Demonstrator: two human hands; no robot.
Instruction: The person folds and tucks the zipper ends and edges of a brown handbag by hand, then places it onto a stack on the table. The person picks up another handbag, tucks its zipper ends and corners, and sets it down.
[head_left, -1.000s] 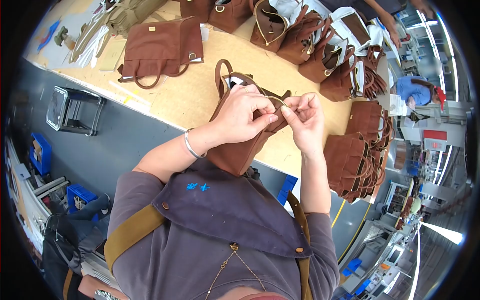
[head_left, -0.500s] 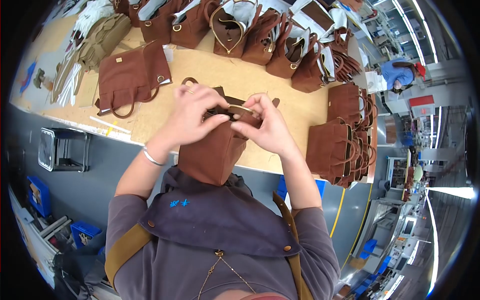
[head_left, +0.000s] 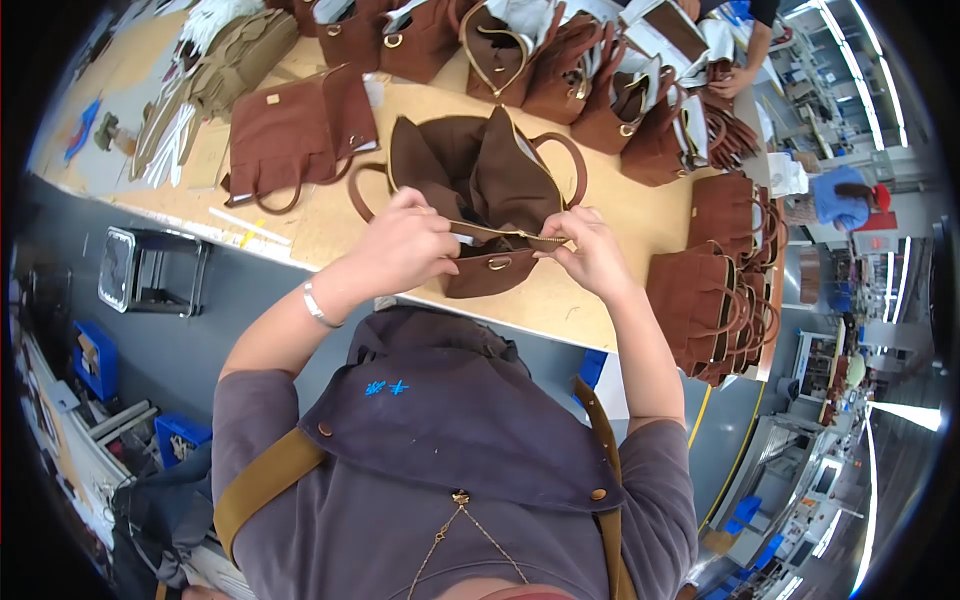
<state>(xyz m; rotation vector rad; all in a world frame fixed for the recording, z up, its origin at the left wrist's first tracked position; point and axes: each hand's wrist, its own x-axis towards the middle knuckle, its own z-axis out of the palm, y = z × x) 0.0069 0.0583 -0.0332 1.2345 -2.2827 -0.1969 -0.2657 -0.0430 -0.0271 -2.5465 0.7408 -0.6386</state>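
A brown handbag (head_left: 478,275) rests on the table edge with its mouth spread wide, showing dark brown lining (head_left: 475,165). Its two handles stick out to the left and right. My left hand (head_left: 415,240) has its fingers closed on the left end of the bag's near zipper edge. At the right end of that edge, my right hand (head_left: 588,250) pinches the gold zipper (head_left: 545,240) between thumb and fingers. A gold ring fitting (head_left: 498,263) shows on the bag's near side.
On the wooden table (head_left: 620,290), a flat brown bag (head_left: 285,140) lies left, open bags (head_left: 500,50) line the back, and stacked bags (head_left: 695,300) stand right. A co-worker's hand (head_left: 733,82) is at the back right. A stool (head_left: 150,270) stands at left.
The bag has moved from close to my body onto the table and its mouth has spread wide. My hands have moved apart along the zipper edge. A co-worker's arm shows again at the back right.
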